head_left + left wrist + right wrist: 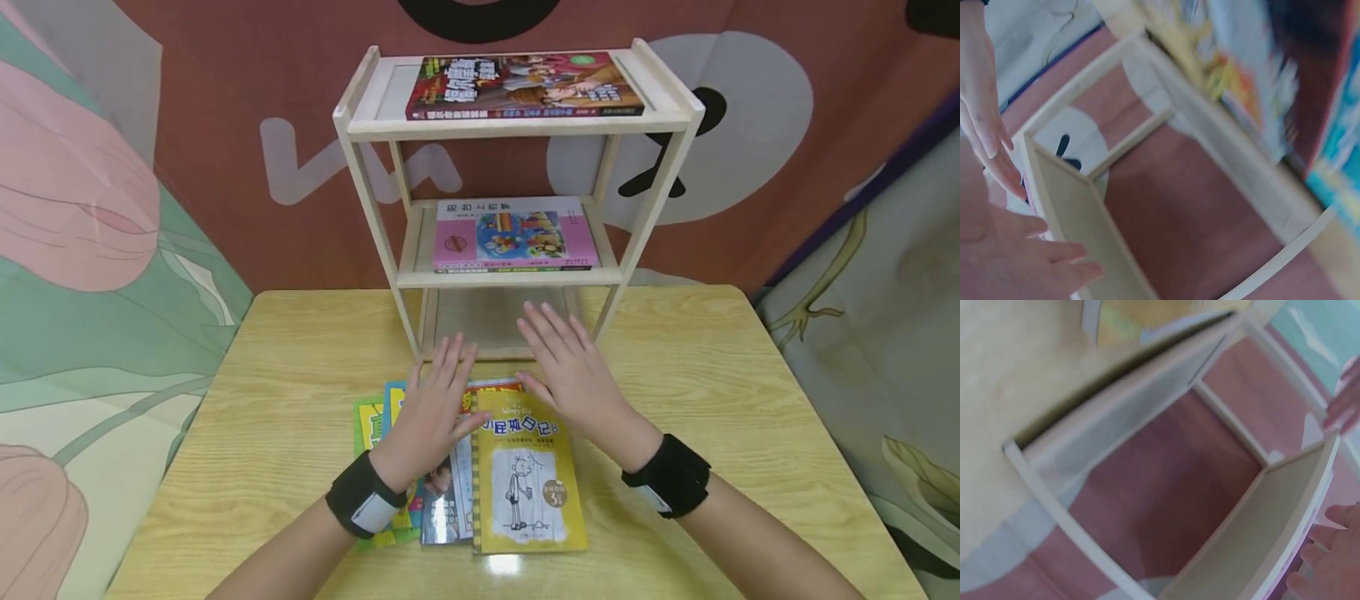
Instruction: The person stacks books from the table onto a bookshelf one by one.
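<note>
Looking down from the head view, a small wooden shelf [517,200] stands on a yellow table [750,400], and a spread of books [480,467] lies flat just in front of it, the yellow book [525,483] on top at the right. The left hand [431,412] hovers over the books with straight fingers, holding nothing; the right hand [573,371] is likewise flat and empty, between the books and the shelf's bare bottom level. A red book [521,85] lies on the shelf's top board and a pink book [513,235] on the middle one. The left wrist view, blurred, shows the shelf [1072,212] frame close beside straight fingers [1054,253]. The right wrist view shows the shelf [1260,537] frame from below and relaxed fingertips [1335,562] at its edge.
</note>
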Available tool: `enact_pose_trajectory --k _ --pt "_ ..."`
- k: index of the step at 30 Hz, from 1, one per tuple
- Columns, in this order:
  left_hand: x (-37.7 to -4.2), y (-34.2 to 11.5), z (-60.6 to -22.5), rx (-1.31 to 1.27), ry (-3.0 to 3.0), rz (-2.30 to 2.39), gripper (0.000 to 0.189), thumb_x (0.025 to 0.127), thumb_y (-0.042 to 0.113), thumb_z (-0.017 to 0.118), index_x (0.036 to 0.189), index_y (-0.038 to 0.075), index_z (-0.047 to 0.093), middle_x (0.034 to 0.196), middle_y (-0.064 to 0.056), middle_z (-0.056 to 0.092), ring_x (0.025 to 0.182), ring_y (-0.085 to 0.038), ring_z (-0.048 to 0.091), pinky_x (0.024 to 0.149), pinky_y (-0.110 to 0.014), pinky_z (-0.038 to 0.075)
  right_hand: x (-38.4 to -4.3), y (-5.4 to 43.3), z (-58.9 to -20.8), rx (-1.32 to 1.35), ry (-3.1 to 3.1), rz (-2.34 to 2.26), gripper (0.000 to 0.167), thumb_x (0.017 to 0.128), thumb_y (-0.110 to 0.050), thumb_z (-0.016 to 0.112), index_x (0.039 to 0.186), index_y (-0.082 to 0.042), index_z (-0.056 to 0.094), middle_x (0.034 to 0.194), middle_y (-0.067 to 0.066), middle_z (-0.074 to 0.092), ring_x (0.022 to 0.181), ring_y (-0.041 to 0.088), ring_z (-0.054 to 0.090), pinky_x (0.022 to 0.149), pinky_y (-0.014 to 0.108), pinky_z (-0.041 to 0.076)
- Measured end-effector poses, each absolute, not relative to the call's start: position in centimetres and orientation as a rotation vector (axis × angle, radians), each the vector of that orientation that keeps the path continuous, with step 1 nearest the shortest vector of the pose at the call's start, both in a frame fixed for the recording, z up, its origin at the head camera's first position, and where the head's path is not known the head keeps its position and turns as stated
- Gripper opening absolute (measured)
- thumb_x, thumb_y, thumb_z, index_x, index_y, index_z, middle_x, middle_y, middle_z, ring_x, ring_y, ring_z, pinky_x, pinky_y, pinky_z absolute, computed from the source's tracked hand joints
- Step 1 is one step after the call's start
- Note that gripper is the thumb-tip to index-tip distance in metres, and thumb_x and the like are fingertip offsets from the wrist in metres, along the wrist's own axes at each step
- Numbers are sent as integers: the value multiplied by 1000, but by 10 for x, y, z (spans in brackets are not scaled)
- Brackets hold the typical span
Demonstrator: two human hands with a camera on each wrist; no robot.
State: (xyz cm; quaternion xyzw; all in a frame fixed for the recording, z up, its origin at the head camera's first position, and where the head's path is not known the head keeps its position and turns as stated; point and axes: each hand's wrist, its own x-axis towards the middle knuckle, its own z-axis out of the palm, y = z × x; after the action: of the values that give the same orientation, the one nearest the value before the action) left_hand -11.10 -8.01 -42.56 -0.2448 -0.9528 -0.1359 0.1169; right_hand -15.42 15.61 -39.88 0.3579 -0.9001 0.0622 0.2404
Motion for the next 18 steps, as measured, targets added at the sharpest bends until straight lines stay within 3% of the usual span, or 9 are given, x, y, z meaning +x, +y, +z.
enact_pose_trajectory --k 4,9,14,18 --pt "-94 -86 -442 -685 -2917 -433 96 87 61 52 153 9 6 159 -9 -6 147 -29 2 112 -63 13 -137 150 -413 1031 -2544 182 72 98 -56 27 148 -4 29 157 12 20 144 31 20 116 50 18" --pt "-78 -92 -457 -665 -2977 -460 95 87 63 51 152 7 11 159 -10 -3 146 -31 5 111 -63 16 -110 149 -434 1119 -2741 249 74 95 -49 47 150 -6 22 160 10 10 146 29 14 114 51 21" --pt "-67 -95 -469 -651 -2980 -483 92 88 63 49 152 6 15 159 -11 1 146 -32 6 110 -64 16 -85 151 -457 1183 -2894 290 77 94 -52 47 150 -6 23 160 10 7 146 28 12 113 51 25" --pt "-61 -97 -474 -605 -3006 -488 91 88 64 48 151 6 17 159 -13 6 146 -34 9 111 -63 16 -68 150 -467 1236 -2959 302 90 88 -65 46 150 -5 22 159 13 7 146 32 9 113 52 23"
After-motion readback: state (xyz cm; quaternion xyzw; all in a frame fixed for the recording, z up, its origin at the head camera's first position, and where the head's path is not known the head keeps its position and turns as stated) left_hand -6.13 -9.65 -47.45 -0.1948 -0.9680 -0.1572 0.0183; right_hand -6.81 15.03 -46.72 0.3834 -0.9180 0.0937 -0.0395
